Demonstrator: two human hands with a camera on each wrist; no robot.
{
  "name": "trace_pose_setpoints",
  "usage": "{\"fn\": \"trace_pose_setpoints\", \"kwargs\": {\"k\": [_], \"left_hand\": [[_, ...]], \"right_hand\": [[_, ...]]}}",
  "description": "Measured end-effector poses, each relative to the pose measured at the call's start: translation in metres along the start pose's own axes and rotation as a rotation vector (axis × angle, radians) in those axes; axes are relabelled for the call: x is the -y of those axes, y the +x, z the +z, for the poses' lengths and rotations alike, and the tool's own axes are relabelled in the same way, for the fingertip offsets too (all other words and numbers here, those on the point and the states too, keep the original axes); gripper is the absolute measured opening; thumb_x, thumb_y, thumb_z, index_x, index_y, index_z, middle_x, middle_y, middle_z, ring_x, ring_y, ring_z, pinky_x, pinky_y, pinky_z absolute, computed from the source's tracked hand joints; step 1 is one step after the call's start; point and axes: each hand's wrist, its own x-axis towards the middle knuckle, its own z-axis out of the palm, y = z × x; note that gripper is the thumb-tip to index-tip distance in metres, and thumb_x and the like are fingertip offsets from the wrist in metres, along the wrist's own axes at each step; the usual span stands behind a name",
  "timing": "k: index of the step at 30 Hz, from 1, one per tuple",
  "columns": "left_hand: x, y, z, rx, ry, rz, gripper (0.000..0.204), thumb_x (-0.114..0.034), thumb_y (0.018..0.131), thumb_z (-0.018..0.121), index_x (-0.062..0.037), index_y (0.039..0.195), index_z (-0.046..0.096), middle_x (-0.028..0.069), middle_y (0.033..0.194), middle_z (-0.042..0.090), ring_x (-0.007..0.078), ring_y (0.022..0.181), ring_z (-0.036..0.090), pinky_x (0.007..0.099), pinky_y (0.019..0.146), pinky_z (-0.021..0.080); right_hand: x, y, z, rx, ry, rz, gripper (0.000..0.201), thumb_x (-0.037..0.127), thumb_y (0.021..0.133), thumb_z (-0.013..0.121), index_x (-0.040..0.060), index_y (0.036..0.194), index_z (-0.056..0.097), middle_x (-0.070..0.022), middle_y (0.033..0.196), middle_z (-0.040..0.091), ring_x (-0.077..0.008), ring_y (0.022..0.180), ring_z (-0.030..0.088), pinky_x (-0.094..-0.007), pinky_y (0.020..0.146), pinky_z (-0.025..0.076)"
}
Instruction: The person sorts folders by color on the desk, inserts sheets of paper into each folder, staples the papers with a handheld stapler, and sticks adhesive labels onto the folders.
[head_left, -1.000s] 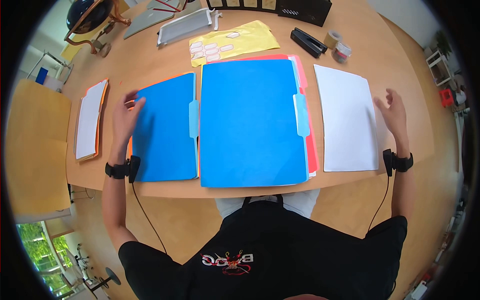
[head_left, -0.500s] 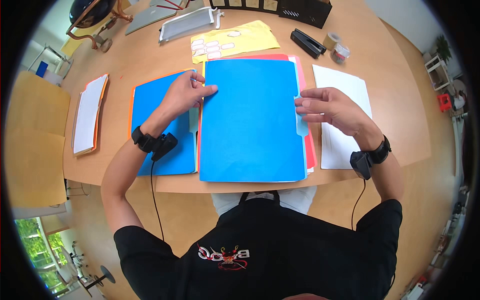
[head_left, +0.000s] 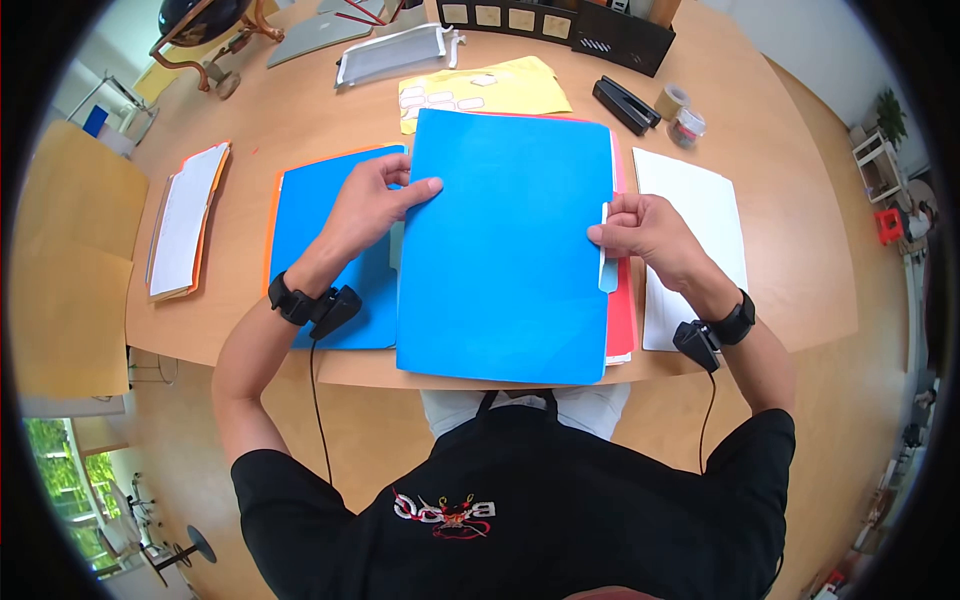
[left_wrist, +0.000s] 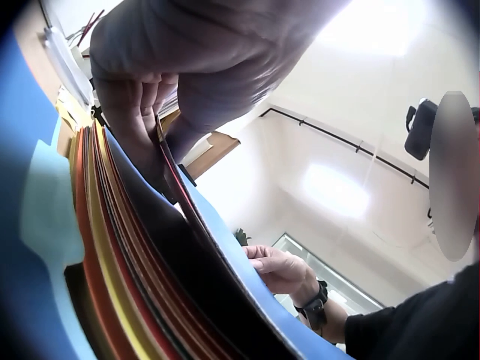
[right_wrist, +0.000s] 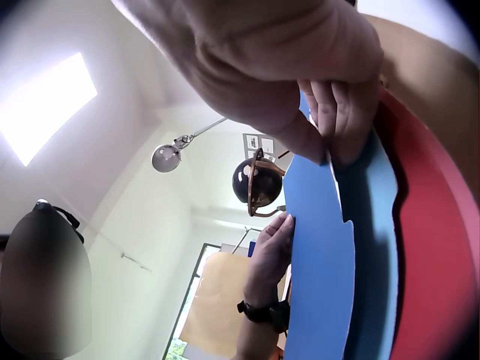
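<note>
Left hand [head_left: 372, 208] pinching blue folder [head_left: 505, 265] at 10 o'clock; right hand [head_left: 655, 238] pinching its 3 o'clock edge. Shirt logo [head_left: 445, 513], 6 o'clock: lettering unclear.

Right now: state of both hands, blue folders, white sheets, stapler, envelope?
top blue folder, held, left edge raised
left hand, pinching its left edge
right hand, pinching its right edge
left blue folder, flat, partly hidden
white sheets, flat
stapler, closed
yellow envelope, flat
</note>
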Motion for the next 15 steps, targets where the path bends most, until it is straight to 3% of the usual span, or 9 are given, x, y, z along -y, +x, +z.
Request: {"fn": "trace_pose_setpoints", "kwargs": {"k": [4, 6, 13, 15], "left_hand": [[0.013, 0.004, -0.001, -0.116, -0.027, 0.145, 0.035, -0.029, 0.093, 0.072, -0.0022, 0.114, 0.066, 0.0014, 0.089, 0.069, 0.0087, 0.077, 0.063, 0.0237, 0.069, 0.048], [0.016, 0.003, -0.004, -0.076, -0.397, -0.012, 0.032, -0.030, 0.095, 0.069, -0.0054, 0.115, 0.065, -0.0007, 0.090, 0.069, 0.0077, 0.078, 0.063, 0.0237, 0.070, 0.049], [0.040, -0.006, -0.042, -0.162, -0.481, -0.061, 0.027, -0.032, 0.097, 0.066, -0.0107, 0.113, 0.062, -0.0042, 0.089, 0.066, 0.0061, 0.075, 0.062, 0.0220, 0.070, 0.049], [0.043, -0.015, -0.060, -0.310, -0.491, -0.039, 0.030, -0.036, 0.096, 0.066, -0.0118, 0.113, 0.061, -0.0041, 0.092, 0.065, 0.0063, 0.077, 0.061, 0.0219, 0.071, 0.048]], "right_hand": [[0.002, -0.002, 0.000, -0.072, -0.040, -0.081, 0.024, 0.021, 0.086, 0.079, 0.0020, 0.095, 0.067, -0.0031, 0.084, 0.071, -0.0068, 0.072, 0.064, -0.0198, 0.068, 0.052], [0.001, -0.004, -0.006, -0.111, -0.021, -0.084, 0.025, 0.022, 0.086, 0.079, 0.0028, 0.096, 0.068, -0.0025, 0.083, 0.070, -0.0067, 0.072, 0.064, -0.0200, 0.068, 0.052], [-0.014, -0.028, -0.059, -0.212, -0.008, -0.101, 0.024, 0.028, 0.097, 0.066, 0.0067, 0.106, 0.062, -0.0010, 0.088, 0.068, -0.0068, 0.079, 0.063, -0.0235, 0.073, 0.054], [-0.020, -0.038, -0.093, -0.310, -0.079, -0.113, 0.026, 0.026, 0.097, 0.065, 0.0041, 0.111, 0.062, -0.0007, 0.089, 0.068, -0.0060, 0.079, 0.063, -0.0225, 0.072, 0.052]]}}
